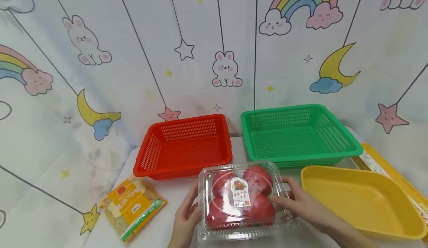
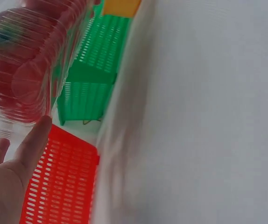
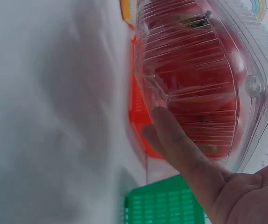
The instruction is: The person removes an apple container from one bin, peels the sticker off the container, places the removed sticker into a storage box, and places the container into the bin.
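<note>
A clear plastic clamshell box of red apples [image 1: 239, 218] is held up in front of me, its labelled lid facing the head camera. My left hand [image 1: 185, 218] grips the box's left side. On the opposite side my right hand [image 1: 299, 203] holds it, thumb laid over the lid's edge. Ribbed walls of the box [image 2: 24, 65] rest against the left fingers in the left wrist view. From the right wrist, fingers [image 3: 171, 135] reach along the box's underside. Parts of both hands are hidden by the box.
Behind the box stand a red basket [image 1: 190, 153] and a green basket [image 1: 284, 140]. A yellow tray [image 1: 357, 196] sits at the right, beside a yellow-edged strip [image 1: 398, 177]. An orange food packet [image 1: 132, 205] lies at the left. A patterned cloth [image 1: 200, 21] hangs behind.
</note>
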A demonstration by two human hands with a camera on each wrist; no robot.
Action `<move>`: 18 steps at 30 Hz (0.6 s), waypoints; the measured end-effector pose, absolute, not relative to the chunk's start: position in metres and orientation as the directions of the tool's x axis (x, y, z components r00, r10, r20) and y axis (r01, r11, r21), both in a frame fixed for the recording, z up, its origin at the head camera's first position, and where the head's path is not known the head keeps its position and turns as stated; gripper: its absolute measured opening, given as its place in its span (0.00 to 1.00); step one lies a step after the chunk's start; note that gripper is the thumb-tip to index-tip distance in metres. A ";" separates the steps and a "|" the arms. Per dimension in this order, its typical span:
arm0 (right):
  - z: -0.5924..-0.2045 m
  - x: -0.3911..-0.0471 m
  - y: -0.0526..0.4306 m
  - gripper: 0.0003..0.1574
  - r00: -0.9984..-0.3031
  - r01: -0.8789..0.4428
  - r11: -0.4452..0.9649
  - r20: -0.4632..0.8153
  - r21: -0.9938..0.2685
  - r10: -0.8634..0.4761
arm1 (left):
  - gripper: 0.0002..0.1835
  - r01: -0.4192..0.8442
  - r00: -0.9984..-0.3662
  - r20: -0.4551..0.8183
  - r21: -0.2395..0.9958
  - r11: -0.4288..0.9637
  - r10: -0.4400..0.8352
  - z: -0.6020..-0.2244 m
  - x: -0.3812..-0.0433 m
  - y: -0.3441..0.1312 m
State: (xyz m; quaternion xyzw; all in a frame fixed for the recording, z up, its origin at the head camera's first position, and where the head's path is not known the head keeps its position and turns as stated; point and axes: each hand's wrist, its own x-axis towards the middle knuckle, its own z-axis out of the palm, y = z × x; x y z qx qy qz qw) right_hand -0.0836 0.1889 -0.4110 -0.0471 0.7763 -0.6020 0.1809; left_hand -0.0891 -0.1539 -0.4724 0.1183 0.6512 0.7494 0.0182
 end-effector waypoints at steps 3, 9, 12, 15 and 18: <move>-0.419 -0.083 0.187 0.44 -0.926 0.158 0.253 -0.232 -0.955 -0.297 | 0.34 0.033 -0.974 0.068 0.986 -0.164 0.217 -0.475 -0.086 -0.159; -0.432 -0.085 0.188 0.43 -0.918 0.213 0.207 -0.268 -0.955 -0.293 | 0.32 -0.019 -0.957 0.027 0.988 -0.152 0.290 -0.480 -0.090 -0.158; -0.438 -0.087 0.187 0.44 -0.916 0.234 0.206 -0.286 -0.950 -0.280 | 0.32 -0.043 -0.952 0.003 0.989 -0.143 0.307 -0.484 -0.092 -0.157; -0.443 -0.090 0.187 0.45 -0.917 0.249 0.213 -0.301 -0.945 -0.263 | 0.32 -0.071 -0.950 -0.029 0.990 -0.124 0.311 -0.487 -0.094 -0.154; -0.447 -0.094 0.185 0.46 -0.923 0.252 0.223 -0.303 -0.942 -0.236 | 0.33 -0.086 -0.953 -0.057 0.993 -0.085 0.296 -0.490 -0.096 -0.153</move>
